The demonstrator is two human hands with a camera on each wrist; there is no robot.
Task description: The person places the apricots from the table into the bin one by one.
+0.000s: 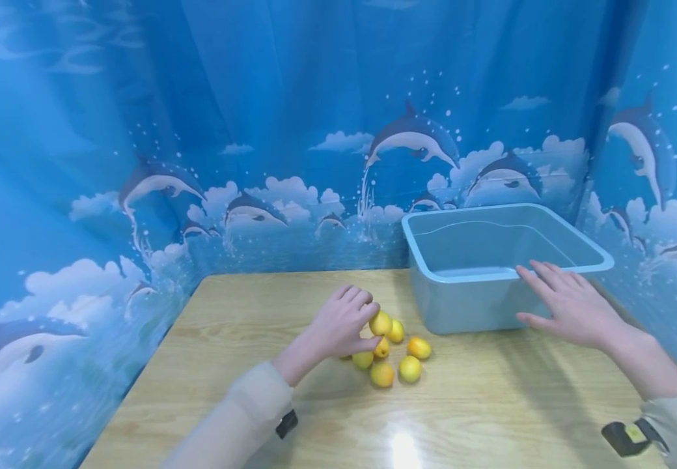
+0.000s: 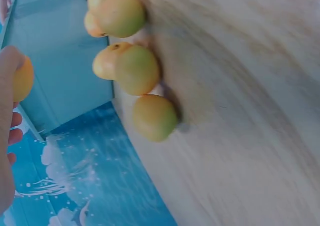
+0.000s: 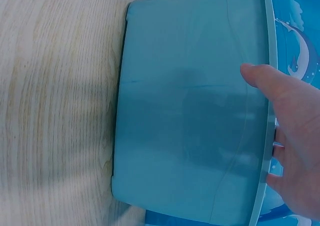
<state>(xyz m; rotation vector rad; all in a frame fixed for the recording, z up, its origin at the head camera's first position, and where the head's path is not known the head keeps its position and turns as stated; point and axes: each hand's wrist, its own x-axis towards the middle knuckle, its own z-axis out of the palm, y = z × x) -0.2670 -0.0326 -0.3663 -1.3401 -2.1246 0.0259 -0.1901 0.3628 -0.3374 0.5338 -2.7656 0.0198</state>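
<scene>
My left hand [image 1: 344, 326] pinches a round yellow-orange fruit [image 1: 381, 323] between thumb and fingers, raised above the table. In the left wrist view, the held fruit [image 2: 23, 79] shows at the left edge, partly covered by the thumb. Below and around that hand lie several more such fruits [image 1: 411, 369], some touching; the hand hides part of the group. A light-blue plastic bin [image 1: 467, 306] stands at the right. Over its near rim, my right hand [image 1: 573, 306] is spread with nothing in it; the thumb [image 3: 257, 74] overlaps the bin's front wall in the right wrist view.
The wooden table [image 1: 198, 378] carries the fruits and the bin. A blue curtain [image 1: 291, 130] printed with dolphins hangs behind the table and along both sides, close behind the bin.
</scene>
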